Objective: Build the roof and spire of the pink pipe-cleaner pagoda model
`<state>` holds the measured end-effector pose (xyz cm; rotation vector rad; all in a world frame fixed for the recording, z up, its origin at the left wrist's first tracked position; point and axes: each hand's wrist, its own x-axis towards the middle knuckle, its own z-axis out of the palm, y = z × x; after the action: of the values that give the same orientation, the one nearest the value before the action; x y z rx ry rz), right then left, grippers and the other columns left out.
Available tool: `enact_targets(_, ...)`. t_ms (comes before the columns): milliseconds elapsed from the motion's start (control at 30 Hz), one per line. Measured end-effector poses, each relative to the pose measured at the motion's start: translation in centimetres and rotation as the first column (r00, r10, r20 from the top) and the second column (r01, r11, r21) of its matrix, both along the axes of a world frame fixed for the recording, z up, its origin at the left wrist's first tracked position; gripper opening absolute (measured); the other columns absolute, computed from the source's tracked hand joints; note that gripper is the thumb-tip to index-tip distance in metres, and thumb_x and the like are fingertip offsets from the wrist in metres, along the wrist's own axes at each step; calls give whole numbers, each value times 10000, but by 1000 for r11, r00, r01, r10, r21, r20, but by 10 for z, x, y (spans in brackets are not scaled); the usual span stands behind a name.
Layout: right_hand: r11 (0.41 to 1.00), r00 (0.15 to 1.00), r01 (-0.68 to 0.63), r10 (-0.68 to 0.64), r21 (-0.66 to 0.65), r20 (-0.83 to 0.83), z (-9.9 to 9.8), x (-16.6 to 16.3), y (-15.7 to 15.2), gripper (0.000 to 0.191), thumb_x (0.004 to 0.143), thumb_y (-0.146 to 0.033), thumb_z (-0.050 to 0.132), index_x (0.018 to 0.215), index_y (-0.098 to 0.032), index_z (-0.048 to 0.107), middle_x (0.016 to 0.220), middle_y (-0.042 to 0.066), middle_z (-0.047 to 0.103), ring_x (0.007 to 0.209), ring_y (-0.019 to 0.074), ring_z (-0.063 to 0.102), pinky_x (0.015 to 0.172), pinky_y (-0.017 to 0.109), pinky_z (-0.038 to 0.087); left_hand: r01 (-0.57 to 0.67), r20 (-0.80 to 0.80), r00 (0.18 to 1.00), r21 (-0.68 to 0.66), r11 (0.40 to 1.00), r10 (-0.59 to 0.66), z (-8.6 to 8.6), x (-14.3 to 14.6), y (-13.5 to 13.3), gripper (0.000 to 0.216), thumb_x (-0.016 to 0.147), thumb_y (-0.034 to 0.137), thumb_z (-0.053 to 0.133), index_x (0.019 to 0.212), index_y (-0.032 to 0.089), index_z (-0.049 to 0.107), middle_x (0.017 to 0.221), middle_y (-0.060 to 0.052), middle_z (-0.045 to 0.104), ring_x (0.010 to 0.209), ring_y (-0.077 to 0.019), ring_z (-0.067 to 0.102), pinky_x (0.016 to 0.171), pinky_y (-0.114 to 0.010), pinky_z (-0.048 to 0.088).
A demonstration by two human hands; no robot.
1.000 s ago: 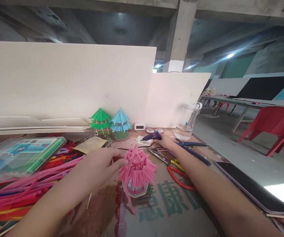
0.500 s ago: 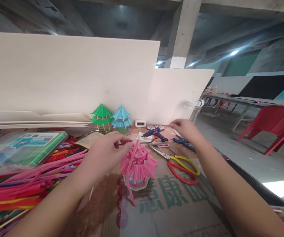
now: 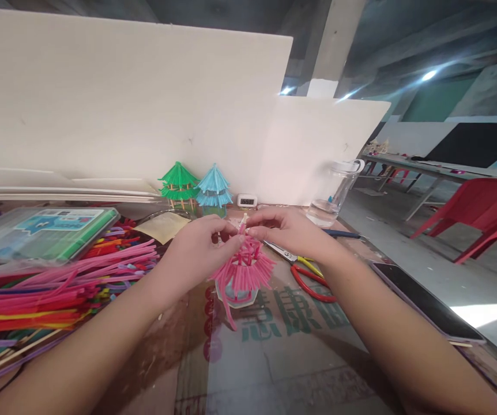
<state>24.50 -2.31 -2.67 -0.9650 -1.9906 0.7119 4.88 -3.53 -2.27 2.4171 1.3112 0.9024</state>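
Observation:
A small pink pavilion model (image 3: 243, 274), its tiered roof made of pipe cleaners, stands in front of me on a pale base. One long pink pipe cleaner (image 3: 228, 305) runs from its top and hangs past the lower roof. At the peak, my left hand (image 3: 203, 245) has thumb and fingers closed on the upper part of that strand. From the other side, my right hand (image 3: 289, 230) meets it with bent, pinching fingers; what lies between those tips is hidden. Scissors (image 3: 313, 282) with red and yellow handles rest beside the model, partly under my right wrist.
Green (image 3: 178, 185) and blue pavilion models (image 3: 214, 187) stand by the white board, near a small digital clock (image 3: 247, 200). Left are bundled pipe cleaners (image 3: 58, 294) and a plastic case (image 3: 45, 233). Right are a clear water jug (image 3: 332, 193) and a dark phone (image 3: 425, 302).
My right hand has come in from the right, near the pliers, to the model's peak. My left hand has closed in at the top. The view has tilted down a little.

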Motion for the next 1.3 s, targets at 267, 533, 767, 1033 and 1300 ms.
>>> enact_targets(267, 997, 999, -43, 43, -65, 3, -7, -6, 4, 86, 788, -261, 611, 772, -186, 651, 786, -8, 667, 723, 126, 591, 679, 267, 456, 53, 64, 997, -110, 993, -46, 2, 0, 3, 354, 805, 459, 482, 779, 181, 699, 705, 0, 641, 653, -169, 546, 590, -267, 384)
enact_targets(533, 996, 998, -54, 53, -73, -16, -6, -8, 2, 96, 781, -264, 617, 754, -173, 629, 721, -24, 613, 670, 113, 552, 629, 248, 422, 59, 121, 992, -95, 994, -47, -1, 3, 1, 296, 808, 419, 513, 702, 179, 650, 693, 10, 621, 642, -157, 534, 601, -262, 392)
enact_targets(767, 997, 999, -49, 50, -53, 10, -7, -7, 2, 83, 786, -253, 607, 776, -173, 627, 753, -18, 610, 705, 120, 552, 655, 257, 422, 25, 86, 996, -90, 996, -17, 0, 3, 1, 288, 808, 429, 521, 752, 185, 663, 716, 5, 633, 648, -162, 532, 633, -271, 409)
enact_targets(1033, 996, 999, -50, 51, -67, 8, -6, -7, 1, 78, 789, -236, 602, 792, -165, 634, 758, -10, 621, 708, 127, 562, 662, 262, 428, 74, 136, 989, -75, 994, -64, -5, 3, 3, 281, 813, 425, 521, 729, 193, 653, 706, 10, 635, 645, -161, 547, 615, -260, 409)
enact_targets(1300, 995, 995, -97, 97, 3, 29, -4, -2, 5, 111, 821, -237, 560, 793, -178, 650, 815, 11, 654, 784, 143, 591, 726, 277, 447, 92, 144, 986, -65, 994, -82, -6, 2, 4, 271, 824, 423, 518, 791, 194, 658, 724, 16, 648, 654, -156, 557, 617, -253, 415)
